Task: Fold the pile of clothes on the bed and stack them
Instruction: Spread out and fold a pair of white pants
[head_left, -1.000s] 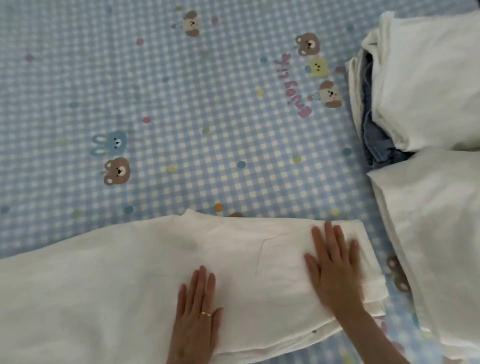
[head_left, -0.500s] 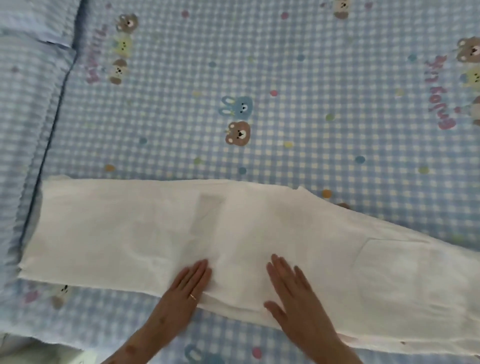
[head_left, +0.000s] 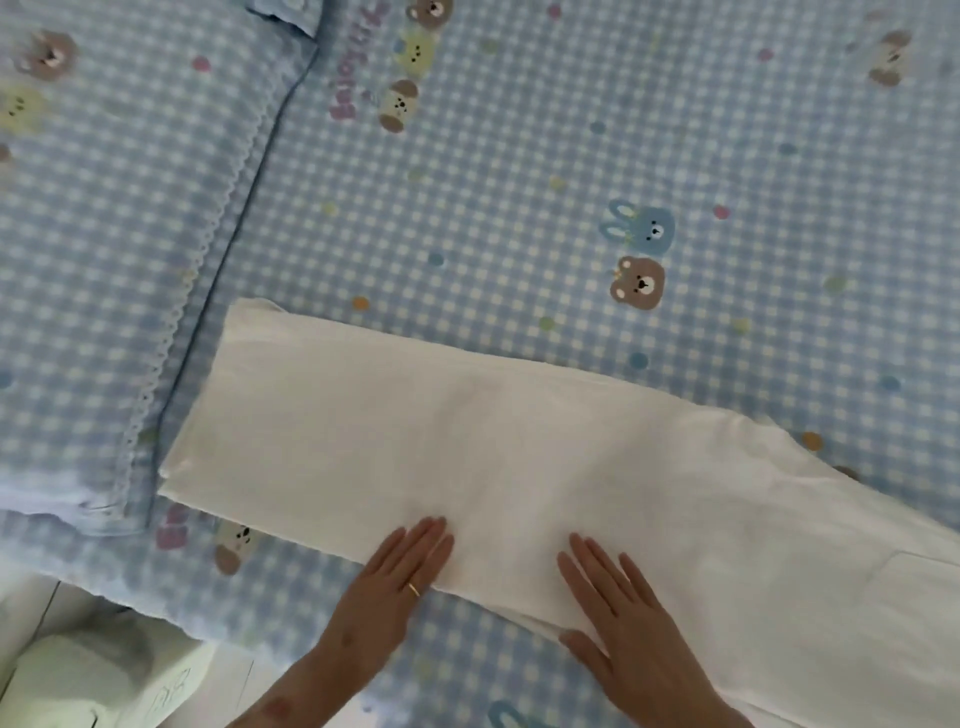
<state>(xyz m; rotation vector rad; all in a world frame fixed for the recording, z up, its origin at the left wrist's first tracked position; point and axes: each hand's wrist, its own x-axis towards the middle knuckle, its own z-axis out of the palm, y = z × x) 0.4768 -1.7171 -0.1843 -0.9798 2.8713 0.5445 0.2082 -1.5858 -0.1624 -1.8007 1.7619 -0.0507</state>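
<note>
Blue-and-white gingham fleece with little bears and bunnies covers the bed (head_left: 519, 182), and that's basically my whole view. Left of the white trousers (head_left: 441, 441) sits a matching pillow (head_left: 119, 234) with a lacy trim, its edge just beside the trouser hem. Below the pillow, past the bed's corner, I get a sliver of pale floor and some white boxy object (head_left: 98, 675) that's too blurry to identify.

The trousers lie flat across the bed, legs stacked on each other, hem toward the pillow. My left hand (head_left: 400, 577) is flat on their near edge, fingers straight and together, ring showing, gripping nothing. My right hand (head_left: 623, 623) is flat on the fabric just right of it, fingers spread, thumb at the near edge, also just pressing.

The waist end runs off the frame to the right, with only part of a pocket outline (head_left: 914, 582) visible.
</note>
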